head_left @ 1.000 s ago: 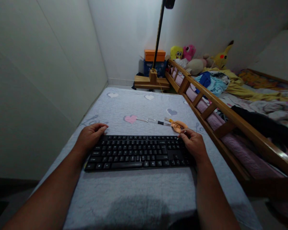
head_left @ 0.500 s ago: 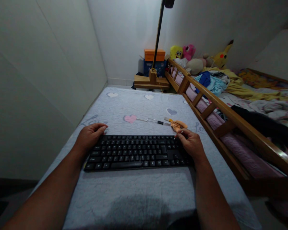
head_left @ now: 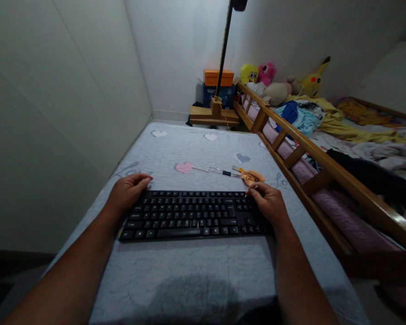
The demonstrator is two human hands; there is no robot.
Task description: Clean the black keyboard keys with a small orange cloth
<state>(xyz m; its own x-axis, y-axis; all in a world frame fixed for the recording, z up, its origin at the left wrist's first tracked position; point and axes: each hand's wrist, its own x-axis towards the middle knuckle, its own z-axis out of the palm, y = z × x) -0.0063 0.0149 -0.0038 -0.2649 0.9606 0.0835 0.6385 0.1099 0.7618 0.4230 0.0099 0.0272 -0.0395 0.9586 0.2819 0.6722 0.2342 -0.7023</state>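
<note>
A black keyboard lies flat on the light blue quilted cover, its keys facing up. My left hand rests at its upper left corner, with thumb and fingers pressed round the edge. At the upper right end, my right hand is curled over the keyboard's edge, partly covering the number keys. Just beyond that hand sit an orange cloth and a brush. A thin metal tool with a black grip lies left of the cloth, close to a pale thin rod.
A wooden bed rail runs along the right side, with clothes and plush toys behind it. At the far end stand a wooden base with a pole and an orange box. A pale wall rises on the left.
</note>
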